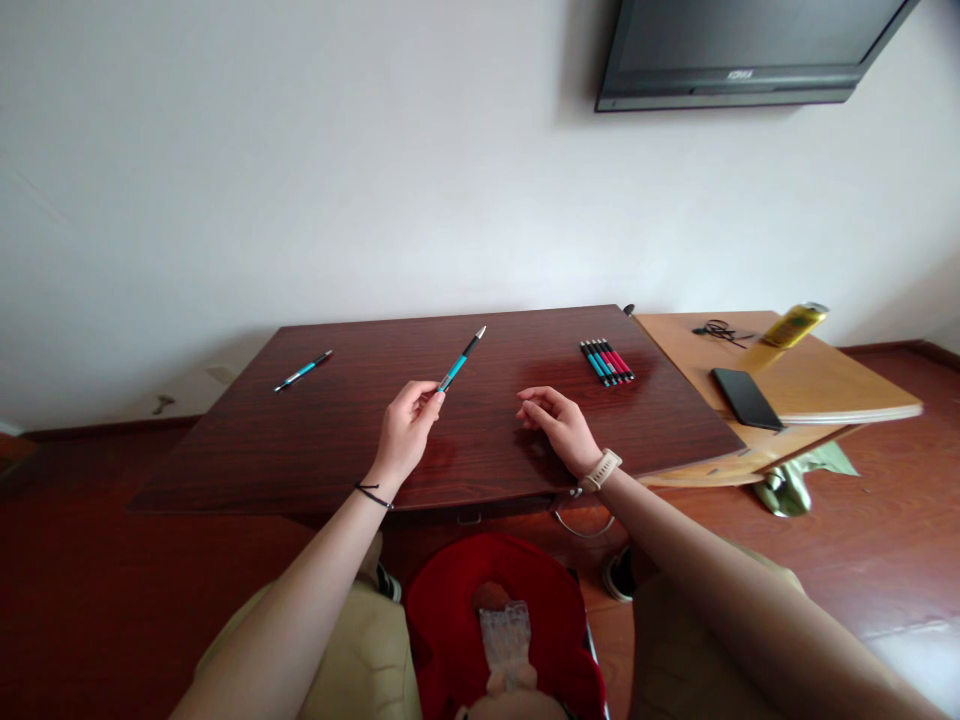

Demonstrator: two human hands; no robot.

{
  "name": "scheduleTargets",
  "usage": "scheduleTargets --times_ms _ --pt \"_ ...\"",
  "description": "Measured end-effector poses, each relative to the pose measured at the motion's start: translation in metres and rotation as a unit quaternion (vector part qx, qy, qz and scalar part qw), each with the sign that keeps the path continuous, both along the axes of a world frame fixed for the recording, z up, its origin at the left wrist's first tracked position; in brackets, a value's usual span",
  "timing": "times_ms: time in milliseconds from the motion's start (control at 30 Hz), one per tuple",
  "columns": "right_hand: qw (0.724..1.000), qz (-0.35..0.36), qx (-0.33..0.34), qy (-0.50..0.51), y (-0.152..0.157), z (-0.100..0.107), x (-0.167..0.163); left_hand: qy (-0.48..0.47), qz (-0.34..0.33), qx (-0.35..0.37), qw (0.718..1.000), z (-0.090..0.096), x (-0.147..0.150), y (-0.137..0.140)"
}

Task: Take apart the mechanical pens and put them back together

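Between the thumb and fingers of my left hand (409,425) is a blue-and-black pen (461,361), tilted with its silver tip up and to the right, above the dark wooden table (337,450). My right hand (559,425) hovers over the table to the right of that pen, fingers loosely curled and apart, with nothing visible in them. Another blue pen (303,371) lies by itself on the left side of the table. Several pens (607,362), blue ones on the left and red ones on the right, lie side by side in a row beyond my right hand.
Against the table's right side stands a lower light-wood table (832,375) with a black phone (745,398), a yellow can (796,325) and a dark cord (720,330). A television (750,60) hangs on the wall behind. Below the near edge is a red seat (450,600).
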State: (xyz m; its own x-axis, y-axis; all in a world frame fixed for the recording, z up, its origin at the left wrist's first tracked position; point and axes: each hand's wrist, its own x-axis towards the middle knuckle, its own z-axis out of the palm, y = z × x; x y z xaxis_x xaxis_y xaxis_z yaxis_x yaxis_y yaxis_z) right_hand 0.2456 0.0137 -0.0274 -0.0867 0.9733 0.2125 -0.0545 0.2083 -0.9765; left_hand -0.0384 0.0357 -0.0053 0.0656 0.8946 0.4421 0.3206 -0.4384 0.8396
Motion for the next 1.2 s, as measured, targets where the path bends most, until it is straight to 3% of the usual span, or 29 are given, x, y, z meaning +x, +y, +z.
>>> scheduleTargets --times_ms 1200 --pt "1.000 0.003 0.001 -0.013 -0.0012 0.0028 -0.0020 0.006 0.002 -0.011 1.000 0.0062 0.0020 -0.0018"
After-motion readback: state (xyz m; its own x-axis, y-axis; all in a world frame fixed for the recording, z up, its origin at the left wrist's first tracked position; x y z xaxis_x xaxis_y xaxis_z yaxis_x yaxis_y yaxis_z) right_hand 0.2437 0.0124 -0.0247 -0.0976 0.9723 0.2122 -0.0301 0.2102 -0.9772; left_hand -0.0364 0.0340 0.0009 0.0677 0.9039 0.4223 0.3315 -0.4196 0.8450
